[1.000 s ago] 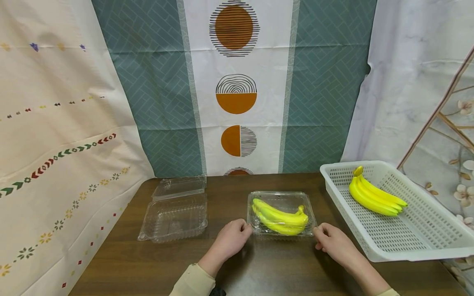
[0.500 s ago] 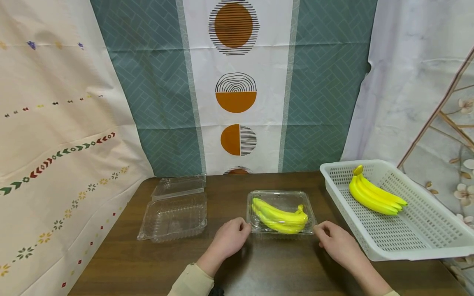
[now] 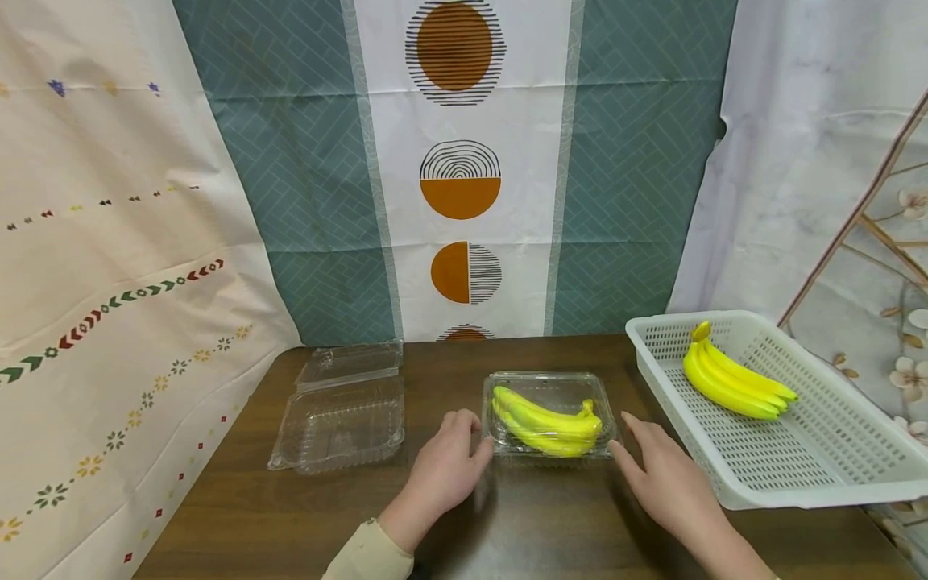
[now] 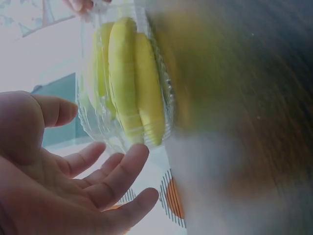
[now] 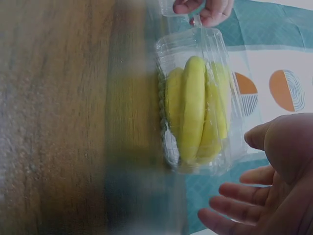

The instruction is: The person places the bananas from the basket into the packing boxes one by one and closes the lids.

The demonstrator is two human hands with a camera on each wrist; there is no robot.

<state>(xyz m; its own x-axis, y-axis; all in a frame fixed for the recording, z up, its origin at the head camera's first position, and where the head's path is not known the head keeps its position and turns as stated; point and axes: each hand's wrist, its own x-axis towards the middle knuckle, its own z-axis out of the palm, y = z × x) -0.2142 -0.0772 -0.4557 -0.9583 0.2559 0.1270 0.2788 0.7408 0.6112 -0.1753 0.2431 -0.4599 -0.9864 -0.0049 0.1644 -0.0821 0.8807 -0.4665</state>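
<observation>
A clear plastic clamshell box (image 3: 554, 387) sits in the middle of the table, its lid down over a bunch of yellow bananas (image 3: 547, 423). At its left front corner is my left hand (image 3: 445, 463), thumb and fingers spread apart. My right hand (image 3: 663, 475) is beside the right front corner with its fingers extended. In the left wrist view the bananas (image 4: 124, 81) show through the plastic, beyond relaxed fingers (image 4: 117, 178) that hold nothing. The right wrist view has the box (image 5: 195, 103) in front of the right hand (image 5: 271, 186), whose fingers are loosely spread.
A second clear clamshell box (image 3: 341, 423) lies with its lid raised on the left of the table (image 3: 239, 515). On the right stands a white perforated basket (image 3: 819, 467) with another banana bunch (image 3: 732, 383) inside. Patterned curtains (image 3: 464, 161) hang behind the table.
Both hands have uncurled from the box's front corners, and their fingers now spread. The box and bananas stay in place; the view has shifted slightly.
</observation>
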